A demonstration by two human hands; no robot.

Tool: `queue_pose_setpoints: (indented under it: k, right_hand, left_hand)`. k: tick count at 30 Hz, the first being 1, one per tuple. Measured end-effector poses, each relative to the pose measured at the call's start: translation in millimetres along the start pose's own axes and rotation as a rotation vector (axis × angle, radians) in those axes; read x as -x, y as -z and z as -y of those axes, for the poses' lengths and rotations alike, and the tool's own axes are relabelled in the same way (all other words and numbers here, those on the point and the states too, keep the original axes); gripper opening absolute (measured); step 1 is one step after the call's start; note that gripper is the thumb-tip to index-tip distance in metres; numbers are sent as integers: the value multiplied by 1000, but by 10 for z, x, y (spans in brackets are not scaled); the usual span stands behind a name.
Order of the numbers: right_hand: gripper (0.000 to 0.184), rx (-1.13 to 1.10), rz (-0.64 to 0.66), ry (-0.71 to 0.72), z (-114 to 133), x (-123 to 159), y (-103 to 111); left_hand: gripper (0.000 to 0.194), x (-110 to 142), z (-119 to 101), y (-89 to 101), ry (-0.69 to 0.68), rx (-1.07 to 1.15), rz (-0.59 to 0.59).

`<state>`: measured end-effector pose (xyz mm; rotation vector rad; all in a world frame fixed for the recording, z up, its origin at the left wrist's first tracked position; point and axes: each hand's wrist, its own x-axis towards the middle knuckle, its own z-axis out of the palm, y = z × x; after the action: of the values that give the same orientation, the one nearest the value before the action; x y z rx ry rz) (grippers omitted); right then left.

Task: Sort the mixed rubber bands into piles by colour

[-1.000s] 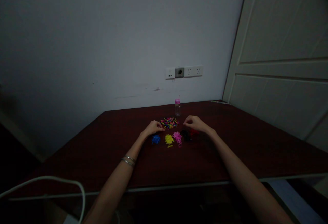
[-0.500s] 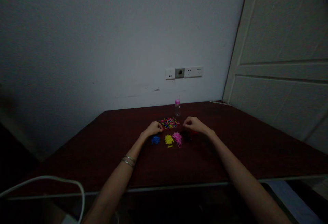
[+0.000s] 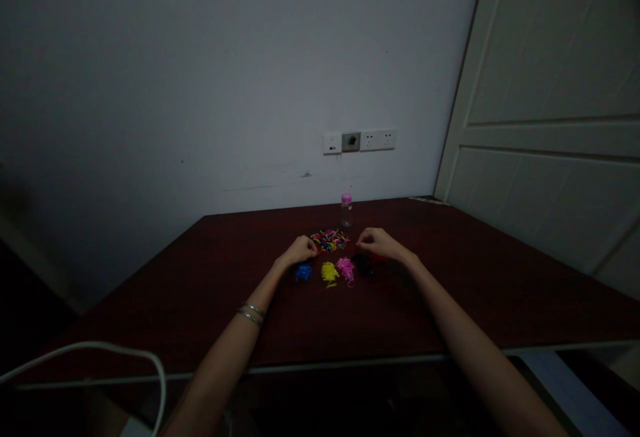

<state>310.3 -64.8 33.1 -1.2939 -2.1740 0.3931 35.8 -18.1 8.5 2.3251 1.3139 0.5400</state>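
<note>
A mixed pile of small colourful bands or loops lies between my two hands on the dark red table. My left hand is at the pile's left edge, fingers pinched together, just above a blue heap. On the other side, my right hand has thumb and forefinger pinched near the pile's right edge. Whatever either pinch holds is too small to make out. Nearer to me lie a yellow heap, a pink heap and a black heap. Some red pieces show dimly under my right wrist.
Behind the mixed pile stands a clear bottle with a pink lid. The table meets a wall with sockets. A white cable loops over the front left edge. A pale panelled door stands at the right.
</note>
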Motion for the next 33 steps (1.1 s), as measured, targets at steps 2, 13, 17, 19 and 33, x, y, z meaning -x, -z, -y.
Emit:
queue_pose_setpoints:
  k: [2,13,17,19,33]
  right_hand:
    - [18,-16,-9,15,-3,-3,-5]
    - [32,-271,-62,174,272,31,-58]
    - [30,-229,-15,234,365,26,-113]
    - [26,-207,-7,274,393,19,-134]
    - [22,-231,1,256,326,-7,-91]
  left_hand:
    - [22,4,-7,10,-4,23,-14]
    - [18,47,-370,85,-129,399,11]
    - [18,83,-504,68,-182,376,38]
    - [18,99,-551,61,-195,364,57]
    - [26,121,-619,56,-184,402,62]
